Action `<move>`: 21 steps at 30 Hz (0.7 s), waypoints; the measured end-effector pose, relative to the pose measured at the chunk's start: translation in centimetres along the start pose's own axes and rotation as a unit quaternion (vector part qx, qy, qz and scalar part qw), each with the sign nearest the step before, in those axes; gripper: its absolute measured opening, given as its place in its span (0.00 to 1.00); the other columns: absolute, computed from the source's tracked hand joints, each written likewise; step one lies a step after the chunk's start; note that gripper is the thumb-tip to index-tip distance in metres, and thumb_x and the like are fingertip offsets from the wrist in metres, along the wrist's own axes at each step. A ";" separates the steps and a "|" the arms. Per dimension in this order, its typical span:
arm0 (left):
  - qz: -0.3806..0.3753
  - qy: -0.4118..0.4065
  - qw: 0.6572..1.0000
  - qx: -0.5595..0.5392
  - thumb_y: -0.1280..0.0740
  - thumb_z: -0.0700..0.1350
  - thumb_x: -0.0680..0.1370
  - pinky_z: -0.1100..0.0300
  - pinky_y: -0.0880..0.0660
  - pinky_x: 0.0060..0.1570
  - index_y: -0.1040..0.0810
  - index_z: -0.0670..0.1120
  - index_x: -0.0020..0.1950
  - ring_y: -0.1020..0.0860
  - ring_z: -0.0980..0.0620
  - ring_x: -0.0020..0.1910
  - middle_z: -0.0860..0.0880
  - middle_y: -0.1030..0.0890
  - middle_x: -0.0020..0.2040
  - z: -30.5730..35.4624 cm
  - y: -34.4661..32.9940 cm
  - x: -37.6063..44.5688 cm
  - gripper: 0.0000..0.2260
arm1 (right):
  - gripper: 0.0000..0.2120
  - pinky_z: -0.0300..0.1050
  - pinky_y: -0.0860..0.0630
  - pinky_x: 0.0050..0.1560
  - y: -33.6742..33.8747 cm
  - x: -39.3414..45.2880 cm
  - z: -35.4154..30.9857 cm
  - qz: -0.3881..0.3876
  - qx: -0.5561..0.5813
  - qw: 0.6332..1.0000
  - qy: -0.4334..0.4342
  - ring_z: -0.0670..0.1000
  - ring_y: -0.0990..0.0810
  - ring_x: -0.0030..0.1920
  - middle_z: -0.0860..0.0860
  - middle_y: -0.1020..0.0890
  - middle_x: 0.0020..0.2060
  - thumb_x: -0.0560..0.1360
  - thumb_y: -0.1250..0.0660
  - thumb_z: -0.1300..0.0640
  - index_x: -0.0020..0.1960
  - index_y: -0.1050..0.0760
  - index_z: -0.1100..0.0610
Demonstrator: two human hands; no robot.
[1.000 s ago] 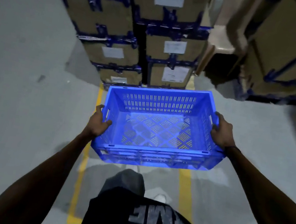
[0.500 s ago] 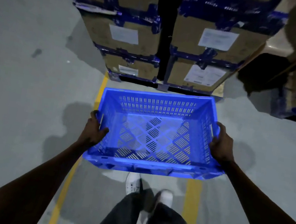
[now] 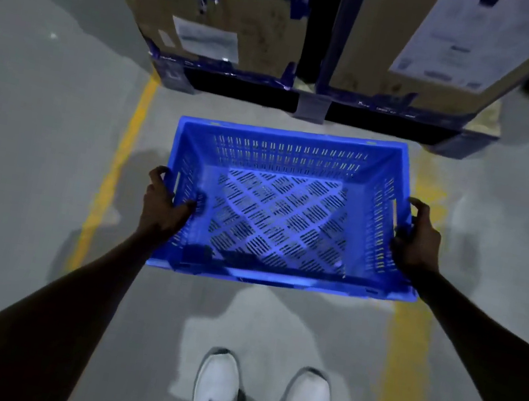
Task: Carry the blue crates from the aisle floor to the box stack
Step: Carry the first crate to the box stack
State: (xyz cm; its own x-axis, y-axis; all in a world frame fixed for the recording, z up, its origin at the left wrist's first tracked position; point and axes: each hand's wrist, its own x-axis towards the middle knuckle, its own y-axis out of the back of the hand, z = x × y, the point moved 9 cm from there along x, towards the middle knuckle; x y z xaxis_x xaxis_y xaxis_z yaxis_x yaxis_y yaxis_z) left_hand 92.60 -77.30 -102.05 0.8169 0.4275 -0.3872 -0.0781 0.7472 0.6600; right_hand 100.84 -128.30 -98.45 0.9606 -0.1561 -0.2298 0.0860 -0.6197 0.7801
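An empty blue crate [image 3: 279,218] with slotted walls and a lattice floor is held level in front of me, low over the grey floor. My left hand [image 3: 164,203] grips its left wall at the handle slot, thumb inside. My right hand [image 3: 418,238] grips the right wall the same way. The box stack [image 3: 236,22] of taped cardboard cartons on a dark pallet stands just beyond the crate's far rim.
A second column of cartons [image 3: 429,46] stands right of a narrow dark gap. Two yellow floor lines [image 3: 115,169] run toward the pallet on either side of me. My white shoes [image 3: 217,390] stand side by side on the floor below the crate.
I have walked closer to the box stack, which now fills the top of the view. The crate has come lower and my feet have stopped side by side. Both grips are unchanged.
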 end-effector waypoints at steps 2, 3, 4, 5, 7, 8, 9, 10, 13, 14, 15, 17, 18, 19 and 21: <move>0.006 0.004 1.000 -0.001 0.31 0.62 0.61 0.43 0.23 0.49 0.42 0.51 0.69 0.22 0.34 0.52 0.37 0.22 0.57 -1.2 -1.8 1.6 0.41 | 0.34 0.54 0.26 0.43 -2.4 1.1 1.8 -0.005 0.003 1.000 -0.002 0.64 0.21 0.40 0.64 0.17 0.43 0.68 0.38 0.71 0.72 0.35 0.54; 0.005 0.002 1.000 0.000 0.31 0.63 0.61 0.45 0.24 0.47 0.41 0.50 0.70 0.22 0.34 0.52 0.37 0.23 0.57 -1.7 -2.7 2.2 0.42 | 0.34 0.54 0.25 0.43 -3.3 1.5 2.4 -0.008 0.003 1.000 0.003 0.65 0.20 0.40 0.64 0.17 0.43 0.68 0.37 0.72 0.72 0.35 0.54; 0.003 -0.004 1.000 0.003 0.32 0.63 0.61 0.47 0.25 0.46 0.41 0.49 0.71 0.22 0.35 0.51 0.37 0.23 0.56 -2.1 -3.5 2.8 0.42 | 0.34 0.54 0.25 0.43 -3.9 1.7 2.8 -0.008 0.001 1.000 0.008 0.65 0.20 0.40 0.64 0.17 0.43 0.68 0.37 0.72 0.72 0.36 0.55; 0.002 -0.010 1.000 0.006 0.32 0.63 0.61 0.47 0.26 0.45 0.41 0.49 0.71 0.22 0.35 0.51 0.37 0.23 0.56 -2.3 -4.2 3.1 0.43 | 0.33 0.54 0.26 0.43 -4.3 1.8 3.1 -0.006 0.002 1.000 0.015 0.64 0.20 0.40 0.64 0.17 0.43 0.69 0.36 0.71 0.73 0.36 0.56; 0.002 -0.016 1.000 0.007 0.31 0.63 0.61 0.44 0.24 0.47 0.42 0.50 0.71 0.22 0.35 0.51 0.37 0.23 0.57 -2.6 -5.4 4.0 0.43 | 0.31 0.51 0.29 0.44 -4.7 1.8 3.8 -0.002 0.017 1.000 0.012 0.60 0.23 0.39 0.62 0.19 0.42 0.71 0.36 0.67 0.73 0.36 0.58; 0.000 -0.017 1.000 0.005 0.31 0.63 0.61 0.42 0.23 0.49 0.42 0.50 0.71 0.22 0.35 0.52 0.37 0.24 0.57 -2.7 -5.9 4.4 0.43 | 0.31 0.50 0.30 0.44 -4.8 1.7 3.9 0.000 0.025 1.000 0.011 0.58 0.24 0.40 0.62 0.19 0.41 0.71 0.37 0.66 0.73 0.36 0.58; -0.006 -0.017 1.000 0.002 0.30 0.63 0.61 0.41 0.22 0.51 0.42 0.50 0.71 0.21 0.35 0.53 0.37 0.24 0.59 -3.0 -6.3 4.7 0.43 | 0.30 0.50 0.29 0.45 -4.9 1.7 4.1 0.001 0.031 0.999 0.015 0.59 0.23 0.41 0.63 0.19 0.41 0.72 0.37 0.67 0.74 0.36 0.58; -0.014 -0.020 1.000 -0.003 0.29 0.63 0.61 0.39 0.22 0.52 0.43 0.50 0.71 0.21 0.36 0.54 0.37 0.24 0.60 -3.2 -6.7 4.9 0.44 | 0.31 0.50 0.29 0.45 -5.2 1.7 4.5 -0.001 0.033 0.999 0.012 0.61 0.22 0.42 0.63 0.18 0.41 0.72 0.37 0.69 0.74 0.37 0.58; -0.032 -0.014 0.999 0.005 0.28 0.65 0.59 0.36 0.24 0.59 0.45 0.50 0.76 0.23 0.35 0.60 0.37 0.26 0.66 -3.3 -7.1 4.9 0.51 | 0.33 0.48 0.31 0.46 -6.0 1.4 5.2 -0.019 0.056 0.998 0.009 0.61 0.21 0.44 0.58 0.19 0.42 0.72 0.38 0.65 0.76 0.40 0.57; -0.038 -0.015 0.999 0.020 0.29 0.67 0.57 0.36 0.27 0.63 0.47 0.48 0.79 0.25 0.34 0.64 0.36 0.28 0.68 -3.2 -7.0 4.7 0.56 | 0.34 0.47 0.32 0.47 -6.1 1.3 5.5 -0.023 0.050 0.998 0.009 0.60 0.21 0.46 0.58 0.20 0.46 0.72 0.37 0.61 0.77 0.41 0.57; -0.046 -0.015 0.998 0.042 0.29 0.69 0.56 0.36 0.30 0.66 0.49 0.47 0.81 0.30 0.32 0.69 0.36 0.30 0.71 -3.0 -7.0 4.1 0.60 | 0.36 0.46 0.31 0.49 -6.1 1.0 5.3 -0.028 0.043 0.998 0.025 0.61 0.21 0.49 0.59 0.20 0.52 0.72 0.36 0.56 0.78 0.43 0.58; -0.060 -0.002 0.995 0.074 0.28 0.73 0.51 0.35 0.36 0.70 0.55 0.50 0.83 0.36 0.33 0.73 0.38 0.35 0.74 -2.8 -7.0 2.4 0.68 | 0.43 0.48 0.28 0.57 -6.6 0.2 5.5 -0.047 0.033 0.998 0.036 0.61 0.23 0.62 0.57 0.26 0.68 0.72 0.28 0.50 0.80 0.46 0.58; -0.067 0.011 0.994 0.083 0.27 0.75 0.47 0.34 0.38 0.71 0.58 0.53 0.83 0.37 0.33 0.74 0.39 0.37 0.75 -3.1 -7.1 1.4 0.72 | 0.49 0.48 0.29 0.62 -6.8 -0.4 5.6 -0.062 0.046 0.997 0.019 0.58 0.26 0.67 0.53 0.29 0.72 0.70 0.23 0.50 0.80 0.48 0.58; -0.076 0.029 0.993 0.088 0.26 0.76 0.44 0.34 0.38 0.72 0.61 0.54 0.83 0.38 0.33 0.75 0.39 0.38 0.75 -3.5 -7.3 0.4 0.76 | 0.54 0.50 0.29 0.65 -7.3 -1.0 6.0 -0.076 0.057 0.995 0.002 0.56 0.28 0.69 0.51 0.31 0.73 0.66 0.19 0.50 0.81 0.49 0.57; -0.092 0.050 0.990 0.093 0.24 0.75 0.41 0.32 0.39 0.72 0.66 0.58 0.81 0.40 0.34 0.76 0.40 0.41 0.76 -4.3 -8.1 -1.5 0.79 | 0.67 0.55 0.31 0.71 -8.2 -2.2 6.4 -0.098 0.048 0.994 -0.029 0.56 0.33 0.73 0.52 0.36 0.75 0.56 0.17 0.39 0.81 0.55 0.55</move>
State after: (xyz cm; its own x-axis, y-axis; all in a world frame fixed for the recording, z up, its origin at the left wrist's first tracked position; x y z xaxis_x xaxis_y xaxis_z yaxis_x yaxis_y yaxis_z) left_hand 89.60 -81.77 -109.55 0.7455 0.3477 -0.5685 0.1813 0.7150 0.6752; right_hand 96.37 -127.81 -108.01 0.9109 -0.0662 -0.4072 0.2422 -0.7133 0.6577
